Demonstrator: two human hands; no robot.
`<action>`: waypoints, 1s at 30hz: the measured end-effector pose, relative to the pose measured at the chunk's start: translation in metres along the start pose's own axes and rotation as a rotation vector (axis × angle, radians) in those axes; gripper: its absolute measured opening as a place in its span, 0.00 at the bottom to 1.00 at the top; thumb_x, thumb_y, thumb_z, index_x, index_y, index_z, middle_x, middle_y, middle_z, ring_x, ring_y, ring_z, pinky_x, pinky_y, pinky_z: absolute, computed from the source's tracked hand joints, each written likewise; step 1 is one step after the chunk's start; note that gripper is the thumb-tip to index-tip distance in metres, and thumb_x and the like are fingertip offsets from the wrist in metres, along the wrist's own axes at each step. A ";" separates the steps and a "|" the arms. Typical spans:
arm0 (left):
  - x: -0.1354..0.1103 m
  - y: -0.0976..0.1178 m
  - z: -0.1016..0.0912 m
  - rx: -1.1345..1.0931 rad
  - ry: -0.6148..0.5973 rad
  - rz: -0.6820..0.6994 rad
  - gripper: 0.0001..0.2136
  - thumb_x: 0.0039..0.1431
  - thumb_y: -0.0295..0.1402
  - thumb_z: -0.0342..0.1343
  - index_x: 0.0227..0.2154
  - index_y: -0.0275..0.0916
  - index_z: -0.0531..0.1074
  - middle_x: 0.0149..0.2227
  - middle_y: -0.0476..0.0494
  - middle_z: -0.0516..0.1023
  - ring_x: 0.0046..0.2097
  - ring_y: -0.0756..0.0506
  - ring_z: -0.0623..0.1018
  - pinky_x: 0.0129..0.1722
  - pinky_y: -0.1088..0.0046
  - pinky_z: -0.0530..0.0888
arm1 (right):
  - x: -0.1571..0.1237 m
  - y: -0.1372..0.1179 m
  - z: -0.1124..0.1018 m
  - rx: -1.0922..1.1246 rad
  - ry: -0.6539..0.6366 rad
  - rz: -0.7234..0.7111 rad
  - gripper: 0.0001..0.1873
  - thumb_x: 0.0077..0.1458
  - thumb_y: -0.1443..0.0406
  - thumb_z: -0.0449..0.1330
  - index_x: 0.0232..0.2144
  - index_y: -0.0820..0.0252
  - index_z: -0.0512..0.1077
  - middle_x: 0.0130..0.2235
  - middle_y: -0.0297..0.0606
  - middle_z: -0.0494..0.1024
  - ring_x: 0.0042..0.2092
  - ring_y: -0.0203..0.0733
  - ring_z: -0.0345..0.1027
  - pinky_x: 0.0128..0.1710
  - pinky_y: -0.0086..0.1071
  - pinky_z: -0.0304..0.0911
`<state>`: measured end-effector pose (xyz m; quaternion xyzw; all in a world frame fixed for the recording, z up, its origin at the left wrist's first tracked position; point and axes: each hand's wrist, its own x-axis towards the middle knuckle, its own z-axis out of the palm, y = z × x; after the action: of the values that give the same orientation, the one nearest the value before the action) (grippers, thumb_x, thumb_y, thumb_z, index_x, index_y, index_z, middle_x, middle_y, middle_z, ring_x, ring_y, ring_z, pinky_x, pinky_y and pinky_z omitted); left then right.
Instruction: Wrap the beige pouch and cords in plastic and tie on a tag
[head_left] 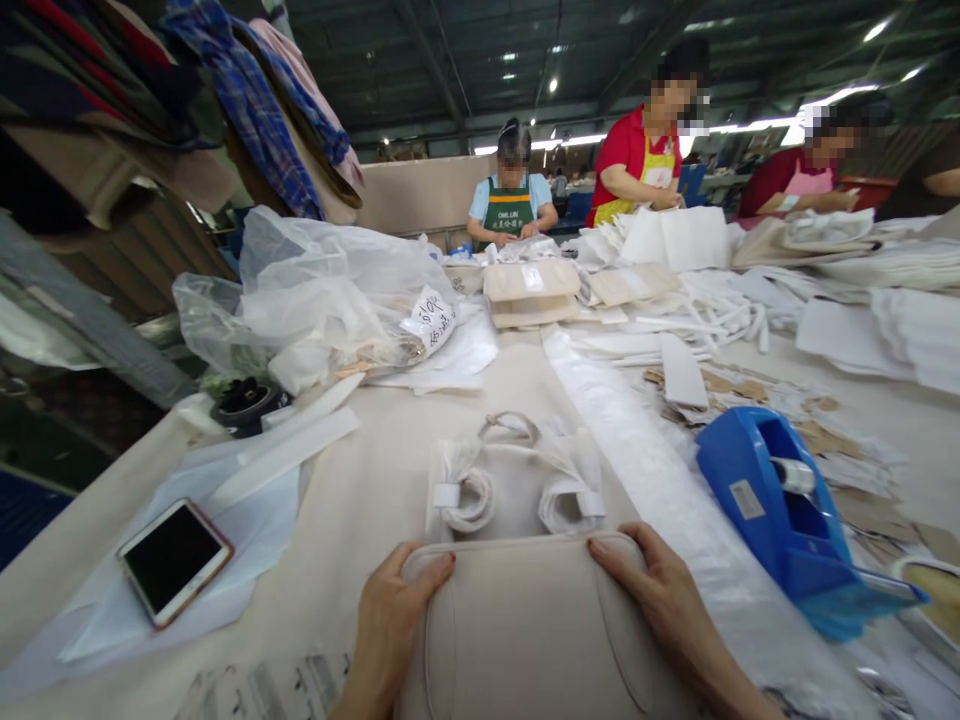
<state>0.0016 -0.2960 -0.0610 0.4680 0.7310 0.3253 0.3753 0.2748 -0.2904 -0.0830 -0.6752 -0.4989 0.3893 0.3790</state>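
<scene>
A beige handbag (525, 630) fills the near middle of the table, its rounded top edge facing away from me. My left hand (397, 610) grips its upper left corner, thumb on the front face. At the upper right corner my right hand (652, 590) holds it the same way. The other fingers of both hands are partly hidden behind the bag. Just beyond its top edge lie two coiled straps, the left coil (469, 500) and the right coil (570, 503), each wrapped in clear plastic with a white band.
A phone (175, 560) lies on white sheets at left. A blue tape dispenser (772, 510) stands at right, beside a strip of white wrap (637, 460). Farther back are a large plastic bag (322, 290), stacked beige pieces (531, 290) and several people working.
</scene>
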 end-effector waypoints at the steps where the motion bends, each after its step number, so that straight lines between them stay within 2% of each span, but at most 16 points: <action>1: 0.004 -0.001 0.002 0.021 0.008 0.002 0.23 0.39 0.56 0.54 0.26 0.39 0.71 0.24 0.48 0.76 0.32 0.40 0.74 0.33 0.68 0.67 | 0.003 0.002 0.003 -0.010 -0.012 0.006 0.24 0.43 0.42 0.55 0.29 0.55 0.67 0.25 0.31 0.71 0.31 0.44 0.66 0.31 0.33 0.61; 7: 0.009 0.000 0.001 0.033 -0.037 0.030 0.23 0.41 0.55 0.53 0.29 0.38 0.70 0.26 0.44 0.77 0.33 0.38 0.76 0.34 0.65 0.70 | 0.007 0.007 0.005 -0.055 -0.043 -0.022 0.24 0.47 0.43 0.53 0.31 0.55 0.67 0.25 0.31 0.71 0.31 0.46 0.67 0.32 0.35 0.59; 10: 0.002 0.005 -0.004 0.144 -0.003 0.078 0.23 0.45 0.53 0.51 0.33 0.37 0.69 0.32 0.40 0.78 0.37 0.37 0.77 0.39 0.62 0.71 | 0.005 0.002 0.002 -0.088 -0.008 -0.055 0.23 0.46 0.43 0.53 0.31 0.55 0.66 0.26 0.32 0.71 0.32 0.47 0.67 0.34 0.35 0.58; 12: -0.005 0.012 -0.005 0.255 0.081 0.113 0.23 0.46 0.48 0.52 0.39 0.33 0.68 0.39 0.34 0.76 0.43 0.34 0.75 0.45 0.57 0.69 | 0.004 -0.001 0.001 -0.113 -0.002 -0.070 0.23 0.45 0.43 0.52 0.31 0.55 0.66 0.26 0.32 0.71 0.32 0.47 0.67 0.34 0.36 0.58; 13: -0.009 0.016 -0.004 0.322 0.147 0.167 0.23 0.47 0.44 0.52 0.42 0.31 0.67 0.43 0.30 0.75 0.47 0.33 0.73 0.48 0.55 0.67 | 0.004 -0.003 0.001 -0.120 -0.007 -0.075 0.23 0.46 0.43 0.51 0.31 0.55 0.66 0.26 0.33 0.71 0.32 0.47 0.67 0.35 0.36 0.58; 15: -0.016 0.030 0.005 0.470 0.246 0.362 0.22 0.51 0.36 0.50 0.48 0.29 0.65 0.49 0.28 0.70 0.54 0.34 0.68 0.53 0.54 0.63 | 0.004 -0.005 0.001 -0.126 -0.018 -0.085 0.22 0.46 0.44 0.51 0.31 0.55 0.65 0.26 0.33 0.71 0.33 0.48 0.67 0.35 0.36 0.58; 16: -0.017 0.039 0.013 0.547 0.258 0.479 0.20 0.54 0.32 0.47 0.49 0.29 0.64 0.52 0.29 0.69 0.56 0.36 0.66 0.56 0.56 0.62 | 0.004 -0.005 0.001 -0.127 -0.021 -0.091 0.22 0.47 0.44 0.51 0.30 0.55 0.65 0.26 0.33 0.71 0.33 0.48 0.68 0.35 0.36 0.58; 18: -0.014 0.061 0.033 0.647 0.202 0.657 0.18 0.57 0.26 0.42 0.50 0.31 0.64 0.52 0.33 0.69 0.56 0.42 0.66 0.57 0.63 0.62 | 0.004 -0.004 0.000 -0.129 -0.019 -0.102 0.22 0.47 0.44 0.51 0.30 0.55 0.65 0.26 0.32 0.71 0.33 0.47 0.68 0.35 0.35 0.58; 21: 0.010 0.098 0.069 0.720 0.133 0.708 0.17 0.56 0.19 0.40 0.45 0.33 0.69 0.46 0.37 0.73 0.51 0.44 0.70 0.53 0.69 0.66 | 0.004 -0.002 0.000 -0.114 -0.013 -0.111 0.22 0.48 0.44 0.50 0.29 0.55 0.64 0.25 0.31 0.70 0.32 0.46 0.67 0.34 0.34 0.57; 24: 0.049 0.122 0.096 0.781 0.129 0.651 0.15 0.54 0.17 0.42 0.38 0.29 0.72 0.41 0.33 0.76 0.47 0.41 0.74 0.49 0.66 0.68 | 0.003 0.002 0.001 -0.079 -0.018 -0.113 0.21 0.48 0.45 0.51 0.28 0.55 0.65 0.26 0.31 0.71 0.33 0.45 0.67 0.34 0.33 0.58; 27: 0.083 0.126 0.110 0.851 0.081 0.617 0.12 0.57 0.19 0.43 0.37 0.29 0.72 0.38 0.35 0.77 0.43 0.42 0.75 0.47 0.62 0.69 | 0.002 0.005 0.002 -0.032 -0.007 -0.114 0.20 0.50 0.46 0.52 0.30 0.56 0.66 0.28 0.32 0.72 0.34 0.44 0.68 0.35 0.32 0.58; 30: 0.105 0.117 0.115 0.915 -0.019 0.625 0.15 0.59 0.21 0.40 0.36 0.31 0.73 0.38 0.33 0.77 0.42 0.41 0.76 0.45 0.63 0.69 | 0.001 0.007 0.004 -0.026 0.015 -0.095 0.17 0.52 0.49 0.52 0.30 0.56 0.66 0.28 0.32 0.74 0.35 0.44 0.69 0.35 0.31 0.59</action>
<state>0.1215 -0.1435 -0.0481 0.7808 0.6207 0.0663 0.0262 0.2738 -0.2905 -0.0912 -0.6586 -0.5325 0.3595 0.3917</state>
